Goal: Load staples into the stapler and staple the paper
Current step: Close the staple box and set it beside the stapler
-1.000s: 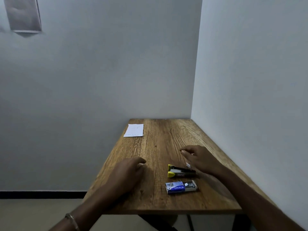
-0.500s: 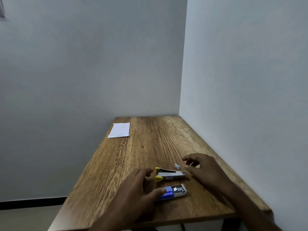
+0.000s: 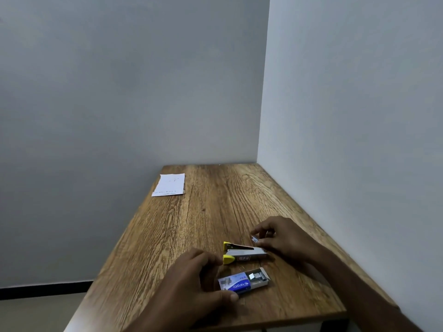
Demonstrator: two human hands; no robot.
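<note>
Head view. The stapler [image 3: 244,254], steel-bodied with yellow ends, lies on its side on the wooden table [image 3: 215,212] near the front edge. It appears shut, though this cannot be confirmed. Just in front of it lies the staple box [image 3: 243,282], blue and white, its inner tray slid out to the right and showing loose blocks of staples.

The right hand [image 3: 280,238] sits just behind the stapler's rear end, thumb and forefinger pinching a small strip of staples [image 3: 254,238]. The left hand [image 3: 191,281] is curled around the near end of the staple box, thumb tip at its front corner and fingertips close to the stapler's yellow nose; its fingers bracket the box rather than clearly clamp it.

The paper [image 3: 169,188], a small white sheet with faint print, lies flat at the far left edge of the table, well apart from both hands.

Risks, as judged: the strip is short and held by a light pinch, so it could snap or drop if pressed against an unopened magazine. The open tray could spill staples if the left hand nudges the box.
</note>
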